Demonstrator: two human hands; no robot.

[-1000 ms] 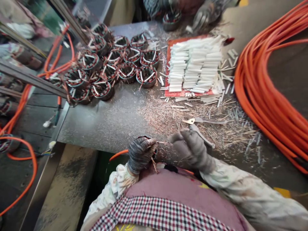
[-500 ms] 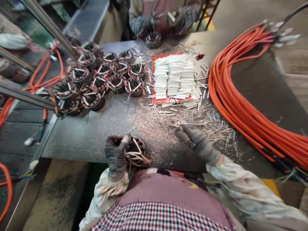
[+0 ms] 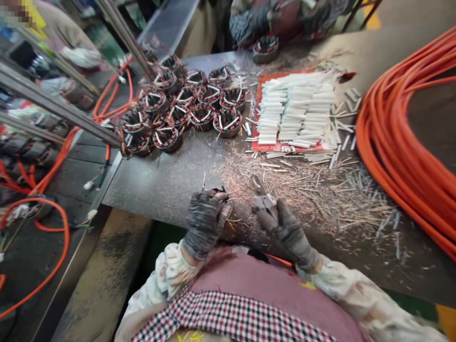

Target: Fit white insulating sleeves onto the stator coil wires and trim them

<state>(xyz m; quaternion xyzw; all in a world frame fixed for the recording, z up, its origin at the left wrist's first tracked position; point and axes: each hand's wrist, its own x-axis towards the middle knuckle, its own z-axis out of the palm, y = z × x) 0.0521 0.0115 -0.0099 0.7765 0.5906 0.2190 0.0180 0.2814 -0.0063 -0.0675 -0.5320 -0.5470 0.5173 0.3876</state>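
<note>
wound stator [image 3: 221, 194] in the left hand [image 3: 205, 224], wire ends [image 3: 204, 181] poking up, side cutters [image 3: 264, 204] in the right hand [image 3: 290, 232]

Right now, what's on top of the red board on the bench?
Packed rows of white strips cover most of the red board, leaving only its edges showing. The board's surface beneath them is hidden, so anything under the rows cannot be seen.

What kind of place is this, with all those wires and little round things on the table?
It looks like a factory workshop for electric motors, probably: rows of wire-wound motor stators, coiled orange cable, and a gloved right hand holding wire cutters.
</note>
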